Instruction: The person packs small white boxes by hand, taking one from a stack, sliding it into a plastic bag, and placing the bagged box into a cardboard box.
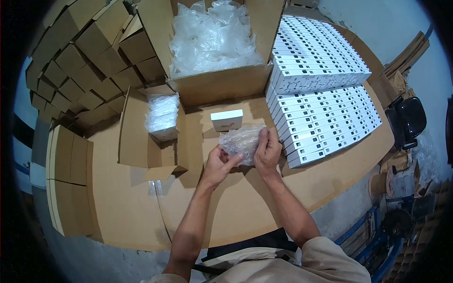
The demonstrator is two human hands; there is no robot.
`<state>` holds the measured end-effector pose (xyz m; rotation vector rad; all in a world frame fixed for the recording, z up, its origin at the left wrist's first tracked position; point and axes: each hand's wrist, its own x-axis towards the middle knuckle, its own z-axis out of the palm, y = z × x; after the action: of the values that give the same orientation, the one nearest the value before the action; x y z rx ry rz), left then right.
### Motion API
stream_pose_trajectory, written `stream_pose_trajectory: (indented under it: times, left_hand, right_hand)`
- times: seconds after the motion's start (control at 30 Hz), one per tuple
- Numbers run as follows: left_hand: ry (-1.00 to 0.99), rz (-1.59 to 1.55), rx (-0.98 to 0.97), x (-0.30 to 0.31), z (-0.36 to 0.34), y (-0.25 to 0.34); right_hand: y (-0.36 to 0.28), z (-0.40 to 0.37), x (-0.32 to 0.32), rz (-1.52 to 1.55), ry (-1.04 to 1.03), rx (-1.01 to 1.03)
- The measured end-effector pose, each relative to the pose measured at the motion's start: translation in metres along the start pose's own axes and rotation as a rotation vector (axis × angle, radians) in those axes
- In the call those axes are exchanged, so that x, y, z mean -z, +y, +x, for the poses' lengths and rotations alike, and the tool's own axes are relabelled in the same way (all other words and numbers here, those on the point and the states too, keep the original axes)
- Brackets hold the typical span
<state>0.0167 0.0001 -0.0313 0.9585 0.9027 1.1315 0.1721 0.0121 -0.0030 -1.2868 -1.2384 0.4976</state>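
Between my two hands is a clear bubble-wrap bag (241,139), held above the cardboard-covered table. My left hand (218,165) pinches its lower left side, thumb on top. My right hand (267,152) grips its right edge with the fingers closed. Just beyond the bag a small white box (227,120) stands on the table, with a faint reddish mark on its front. To the left, an open cardboard carton (133,126) holds several bubble-wrapped packs (163,113) in its far part.
A large carton (222,87) full of clear bubble bags (212,40) stands at the back. Stacked white boxes (325,120) rise close to my right hand. Folded brown cartons (89,70) are piled at the back left; more cartons (71,181) sit on the left edge.
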Motion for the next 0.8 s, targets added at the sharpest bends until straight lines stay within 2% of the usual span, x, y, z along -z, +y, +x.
stream_pose_trajectory:
  times: [0.1, 0.2, 0.3, 0.4, 0.5, 0.57, 0.63, 0.7, 0.8]
  left_hand:
    - [-0.056, 0.132, 0.164, 0.002, -0.005, 0.013]
    - [-0.023, 0.088, 0.024, -0.003, -0.004, 0.015]
    - [-0.100, 0.040, 0.200, 0.012, -0.003, 0.023]
    - [-0.097, 0.040, 0.161, 0.015, -0.003, 0.024]
    - [-0.029, 0.045, -0.030, 0.019, 0.000, -0.001]
    - [0.103, -0.025, -0.129, -0.008, 0.001, 0.001]
    - [0.203, 0.014, -0.110, -0.014, 0.001, 0.001]
    - [0.271, 0.162, 0.029, -0.007, 0.001, 0.000]
    - [0.515, 0.442, -0.345, -0.012, 0.006, -0.003]
  right_hand:
    - [0.003, 0.000, -0.001, -0.016, 0.024, -0.003]
    - [0.009, 0.004, -0.001, -0.074, 0.074, 0.035]
    - [0.018, 0.009, 0.003, -0.125, 0.128, 0.046]
    - [0.015, 0.011, 0.006, -0.128, 0.150, 0.051]
    - [0.012, 0.005, 0.003, -0.141, 0.109, 0.088]
    - [0.010, -0.001, 0.000, -0.130, 0.060, 0.101]
    - [0.011, -0.005, -0.005, -0.132, 0.035, 0.155]
    - [0.011, -0.009, -0.008, -0.129, -0.007, 0.176]
    - [0.008, -0.014, -0.011, -0.105, -0.074, 0.136]
